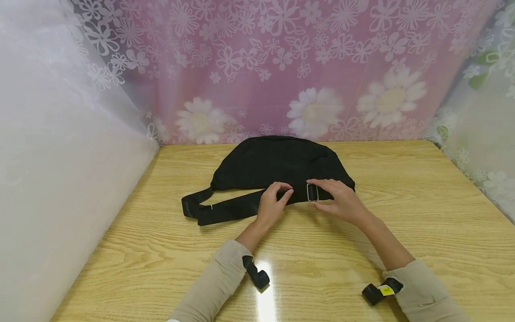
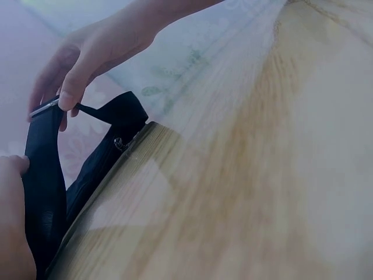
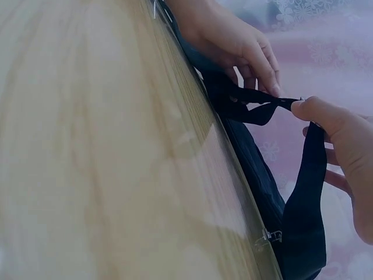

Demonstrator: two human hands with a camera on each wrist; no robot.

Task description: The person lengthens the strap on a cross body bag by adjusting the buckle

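We note room to pass over the table [image 1: 434, 188] right of the black bag [image 1: 277, 163]; its strap [image 1: 237, 208] bars the near left, the floral curtain [image 1: 249, 96] the rear.

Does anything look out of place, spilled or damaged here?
Nothing stands out: no spill or visible damage. The bag rests on the table; the left hand pinches its strap, the right hand the buckle.

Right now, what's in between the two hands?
Between the left hand and right hand runs black strap, plus the silver buckle, which the right hand holds. The head view shows this.
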